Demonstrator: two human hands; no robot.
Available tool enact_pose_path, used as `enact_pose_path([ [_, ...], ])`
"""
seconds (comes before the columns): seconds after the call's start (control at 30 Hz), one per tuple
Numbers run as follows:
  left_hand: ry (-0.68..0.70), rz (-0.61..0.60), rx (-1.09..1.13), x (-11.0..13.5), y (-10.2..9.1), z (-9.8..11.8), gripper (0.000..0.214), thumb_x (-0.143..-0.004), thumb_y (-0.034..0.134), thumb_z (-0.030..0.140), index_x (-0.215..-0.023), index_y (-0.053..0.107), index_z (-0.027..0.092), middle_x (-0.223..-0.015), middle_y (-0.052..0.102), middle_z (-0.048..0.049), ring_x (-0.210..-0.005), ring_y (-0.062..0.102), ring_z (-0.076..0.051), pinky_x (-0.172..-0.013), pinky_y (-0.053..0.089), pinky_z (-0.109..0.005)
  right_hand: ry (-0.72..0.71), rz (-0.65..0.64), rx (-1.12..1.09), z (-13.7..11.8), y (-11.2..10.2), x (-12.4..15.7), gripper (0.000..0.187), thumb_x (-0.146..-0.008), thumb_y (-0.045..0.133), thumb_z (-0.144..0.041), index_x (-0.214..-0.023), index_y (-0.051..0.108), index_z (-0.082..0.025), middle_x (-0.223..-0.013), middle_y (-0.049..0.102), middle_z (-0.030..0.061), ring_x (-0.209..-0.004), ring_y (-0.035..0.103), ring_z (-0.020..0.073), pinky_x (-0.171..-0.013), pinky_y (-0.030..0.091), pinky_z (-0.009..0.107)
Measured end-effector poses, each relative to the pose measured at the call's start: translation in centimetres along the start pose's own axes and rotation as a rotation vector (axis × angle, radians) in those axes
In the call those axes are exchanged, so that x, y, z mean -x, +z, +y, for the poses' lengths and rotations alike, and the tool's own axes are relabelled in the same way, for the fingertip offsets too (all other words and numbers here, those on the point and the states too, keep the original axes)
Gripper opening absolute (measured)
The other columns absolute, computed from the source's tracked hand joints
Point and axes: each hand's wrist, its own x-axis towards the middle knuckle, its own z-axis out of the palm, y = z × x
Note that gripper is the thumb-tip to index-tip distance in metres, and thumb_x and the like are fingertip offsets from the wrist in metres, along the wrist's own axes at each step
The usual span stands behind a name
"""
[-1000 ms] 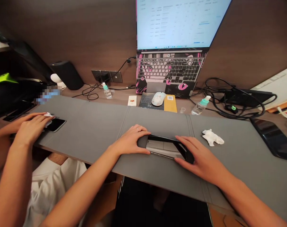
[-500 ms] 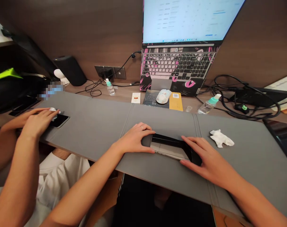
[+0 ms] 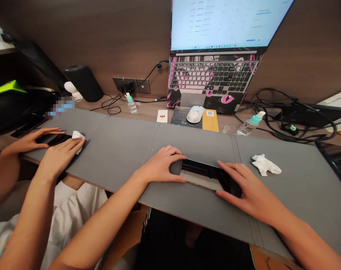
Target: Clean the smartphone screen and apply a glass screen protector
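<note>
A phone (image 3: 202,176) with a glossy, reflective dark screen lies on the grey desk mat (image 3: 122,150), in front of me. My left hand (image 3: 160,165) grips its left end, with the thumb along the near edge and the fingers at the far edge. At the opposite end my right hand (image 3: 240,187) holds it the same way, thumb near and fingers far. A crumpled white tissue (image 3: 266,165) rests on the mat to the right of my right hand.
Beyond the mat stand an open laptop (image 3: 212,78), a mouse (image 3: 195,114) and two spray bottles, one left (image 3: 131,104), one right (image 3: 251,123). Cables (image 3: 271,112) coil at right. On the left, a co-worker's hand (image 3: 59,153) presses a white tissue (image 3: 79,135) over another phone (image 3: 56,138).
My hands and the phone have barely moved. The co-worker's hand with the tissue has slid right along the other phone, and their other hand now holds its left end. The view has shifted slightly.
</note>
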Motion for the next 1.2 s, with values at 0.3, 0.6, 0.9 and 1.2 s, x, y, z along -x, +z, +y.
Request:
enact_pose_path([
  [0.3, -0.009, -0.001, 0.02, 0.01, -0.05, -0.08, 0.064, -0.078, 0.077, 0.057, -0.131, 0.063, 0.026, -0.126, 0.061, -0.0076, -0.118, 0.054, -0.028, -0.106, 0.043, -0.044, 0.016, -0.006, -0.008, -0.14, 0.05, -0.15, 0.07, -0.092, 0.059, -0.056, -0.154, 0.04, -0.027, -0.131, 0.061, 0.0147, -0.117, 0.061, 0.0331, -0.095, 0.054, 0.047],
  [0.6, -0.023, -0.001, 0.034, 0.04, 0.07, -0.07, 0.063, -0.077, 0.078, 0.056, -0.13, 0.062, 0.027, -0.126, 0.059, -0.0059, -0.118, 0.052, -0.026, -0.107, 0.043, -0.042, -0.005, -0.004, 0.01, 0.06, 0.07, 0.0, 0.071, -0.092, 0.062, -0.054, -0.153, 0.04, -0.024, -0.13, 0.059, 0.0154, -0.117, 0.06, 0.0319, -0.095, 0.054, 0.045],
  [0.9, -0.023, -0.019, -0.001, -0.01, 0.08, -0.04, 0.063, -0.078, 0.077, 0.056, -0.132, 0.061, 0.028, -0.126, 0.059, -0.0061, -0.118, 0.051, -0.027, -0.105, 0.043, -0.043, -0.005, -0.001, -0.017, -0.1, 0.12, 0.07, 0.069, -0.092, 0.063, -0.052, -0.151, 0.043, -0.023, -0.131, 0.058, 0.015, -0.119, 0.058, 0.0311, -0.097, 0.053, 0.046],
  [1.2, -0.04, -0.028, -0.005, 0.11, 0.45, -0.29, 0.061, -0.078, 0.078, 0.053, -0.131, 0.061, 0.027, -0.128, 0.059, -0.0058, -0.119, 0.051, -0.028, -0.106, 0.043, -0.045, 0.015, -0.02, -0.089, -0.32, -0.22, 0.2, 0.069, -0.091, 0.063, -0.053, -0.153, 0.043, -0.027, -0.13, 0.06, 0.0138, -0.12, 0.058, 0.0311, -0.098, 0.053, 0.047],
])
